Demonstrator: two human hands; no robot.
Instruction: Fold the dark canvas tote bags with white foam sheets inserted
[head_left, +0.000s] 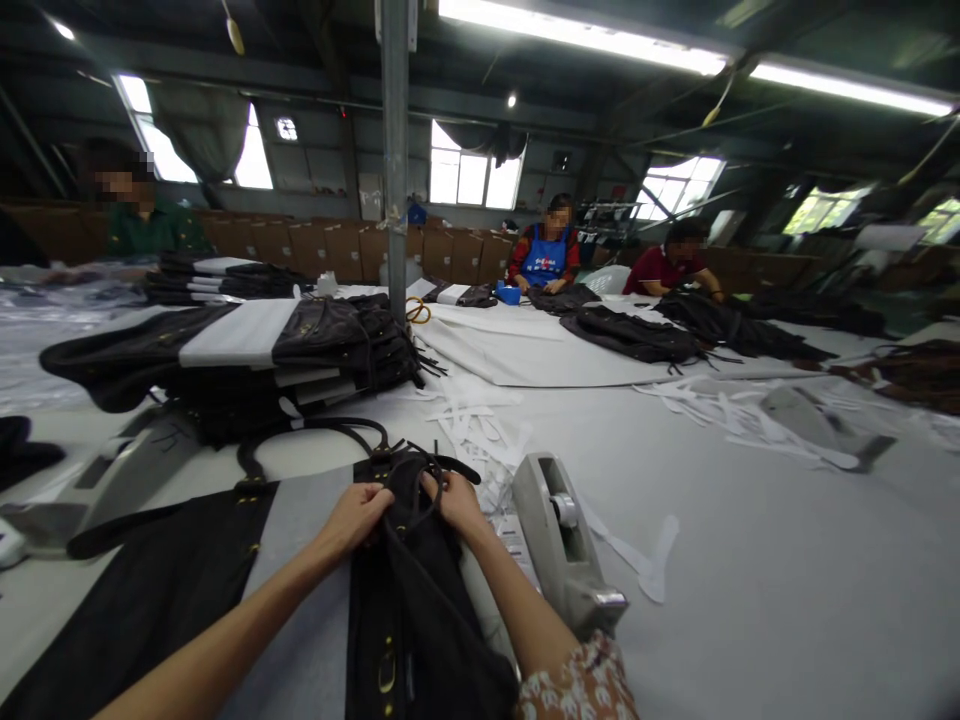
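Note:
A black handbag [187, 560] with brass-coloured fittings lies on the table in front of me. A wide pale paper band [300, 540] runs across its middle, and its looped handle [315, 432] points away from me. My left hand [360, 512] is closed, its fingertips pinching black material at the bag's upper right part. Just to the right, my right hand [456, 502] is also closed on the bag, by a thin dark strap [431, 490]. The material under the fingertips is partly hidden. Close beside my right forearm stands a grey tape dispenser [559, 540].
A tall stack of black bags [322, 345] with pale bands sits behind the handbag. Another tape dispenser [112, 480] stands at left. White paper strips [472, 425] litter the table [787, 560]. A metal post [395, 160] rises behind. Co-workers [547, 255] handle dark bags across the table.

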